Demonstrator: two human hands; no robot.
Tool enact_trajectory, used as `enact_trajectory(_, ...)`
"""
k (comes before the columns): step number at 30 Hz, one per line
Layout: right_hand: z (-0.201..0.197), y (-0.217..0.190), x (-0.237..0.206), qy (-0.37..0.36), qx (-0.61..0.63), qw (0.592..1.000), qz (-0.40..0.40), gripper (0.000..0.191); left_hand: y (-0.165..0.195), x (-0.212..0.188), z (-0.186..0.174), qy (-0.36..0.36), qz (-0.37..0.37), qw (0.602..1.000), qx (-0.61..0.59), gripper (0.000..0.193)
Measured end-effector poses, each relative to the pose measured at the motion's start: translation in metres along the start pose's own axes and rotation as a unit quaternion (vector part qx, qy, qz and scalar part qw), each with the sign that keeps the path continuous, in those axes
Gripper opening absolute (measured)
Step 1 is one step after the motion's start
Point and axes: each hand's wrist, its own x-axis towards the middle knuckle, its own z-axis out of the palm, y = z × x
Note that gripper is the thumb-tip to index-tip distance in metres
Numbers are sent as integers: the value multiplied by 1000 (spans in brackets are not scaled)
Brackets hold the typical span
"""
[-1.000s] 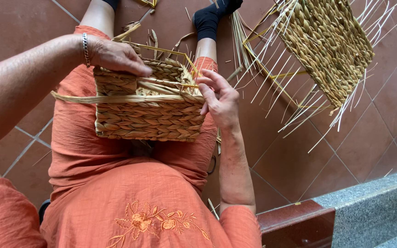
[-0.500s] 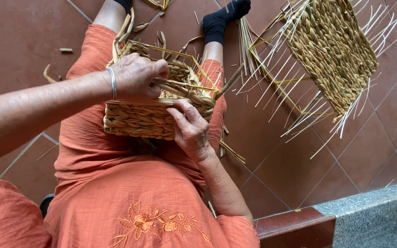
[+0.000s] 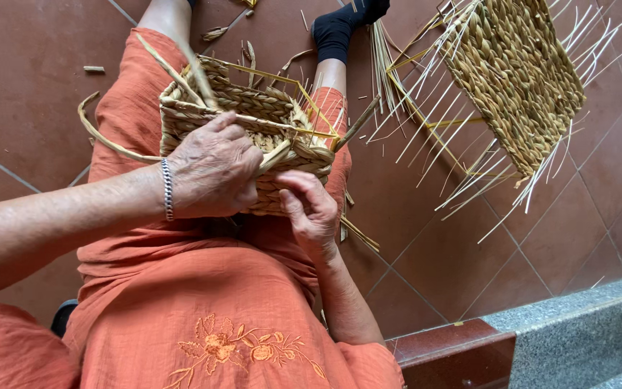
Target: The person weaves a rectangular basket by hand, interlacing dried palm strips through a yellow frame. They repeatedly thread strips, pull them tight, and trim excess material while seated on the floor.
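Fingers of left hand (image 3: pixel 214 173) pinch flat straw strand (image 3: pixel 276 153); right hand (image 3: pixel 312 210) fingers spread, bracing woven basket (image 3: pixel 246 122). I'd keep strand taut, tuck snug.

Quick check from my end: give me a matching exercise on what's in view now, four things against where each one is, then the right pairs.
Things:
1. woven basket
2. unfinished basket
3. left hand
4. right hand

Places:
A. on the tiled floor, upper right of view, loose stakes sticking out
B. on the person's lap
C. gripping a strand at the lap basket's near rim
D. fingers against the lap basket's near wall, below the rim

Pairs: 1-B, 2-A, 3-C, 4-D
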Motion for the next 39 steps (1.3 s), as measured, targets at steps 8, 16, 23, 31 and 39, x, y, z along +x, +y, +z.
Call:
enact_trajectory(8,0,11,-1,-41,363,893,263,51,57,-40,-10,-168,83,965,-183,37)
enact_trajectory(16,-48,-11,5,-58,305,912,269,32,56,-90,41,-328,-65,746,-575,39)
enact_trajectory(23,-86,-45,18,51,-476,864,-155,18,24,-45,28,146,-4,980,-136,28)
enact_trajectory(31,-120,-38,44,45,-547,824,-141,24,-5,12,51,61,-1,995,84,13)
enact_trajectory(39,-125,5,41,34,-415,908,41,30,-18,25,55,83,-47,994,51,6)
